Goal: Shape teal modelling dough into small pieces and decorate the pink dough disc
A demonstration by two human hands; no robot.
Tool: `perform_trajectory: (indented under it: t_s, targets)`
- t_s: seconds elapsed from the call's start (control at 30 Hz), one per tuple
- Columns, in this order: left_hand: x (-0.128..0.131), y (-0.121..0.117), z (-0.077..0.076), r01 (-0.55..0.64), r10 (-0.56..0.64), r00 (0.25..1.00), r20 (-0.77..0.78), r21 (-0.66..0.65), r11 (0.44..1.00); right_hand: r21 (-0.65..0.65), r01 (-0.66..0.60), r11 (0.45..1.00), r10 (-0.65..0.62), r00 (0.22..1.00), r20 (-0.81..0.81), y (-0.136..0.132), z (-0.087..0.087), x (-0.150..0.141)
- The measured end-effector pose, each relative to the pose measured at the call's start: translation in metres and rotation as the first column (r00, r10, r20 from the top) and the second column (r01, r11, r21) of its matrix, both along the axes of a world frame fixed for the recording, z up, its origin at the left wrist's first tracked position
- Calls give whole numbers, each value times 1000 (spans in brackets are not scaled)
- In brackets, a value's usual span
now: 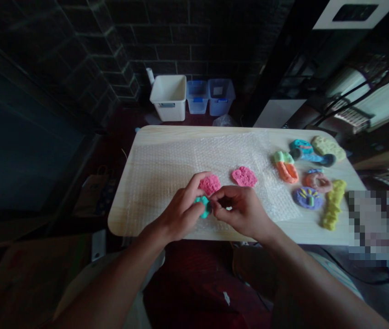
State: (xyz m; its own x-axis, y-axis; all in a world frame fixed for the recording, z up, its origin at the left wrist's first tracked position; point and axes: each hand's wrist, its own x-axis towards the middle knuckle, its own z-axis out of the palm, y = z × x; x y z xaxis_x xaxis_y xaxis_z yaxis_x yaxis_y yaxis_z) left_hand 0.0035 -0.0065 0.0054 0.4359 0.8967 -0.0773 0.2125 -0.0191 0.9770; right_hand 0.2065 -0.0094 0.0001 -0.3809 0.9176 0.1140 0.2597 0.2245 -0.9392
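Over the bubble wrap (167,167), the left hand (180,208) has a pink lump (210,184) and a green lump (205,208) in its grip. The right hand (237,208) is close beside them, its grip narrow; I can't tell if it holds anything. Right of the bubble wrap, a yellow strip (333,205) lies on the desk (312,234).

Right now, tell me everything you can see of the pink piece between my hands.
The pink piece is bright pink, roughly rounded and bumpy, and looks like soft modelling clay. It appears over the bubble wrap; whether it rests there is unclear. Your left hand seems to hold it, index finger at its upper left edge. Your right hand's fingertips are at its lower right, partly hiding that edge. Its underside is hidden.
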Motion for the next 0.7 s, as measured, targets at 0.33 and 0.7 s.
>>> perform_trajectory:
  t_s: [0.33, 0.7]
  targets:
    - [-4, 3, 2, -38, 70, 986, 148, -214, 976, 254, -134, 958, 121, 990, 65, -2, 13, 2]
    - [-1, 1, 2, 93, -92, 995, 24, -31, 995, 148, -106, 983, 85, 986, 144, -5, 7, 0]
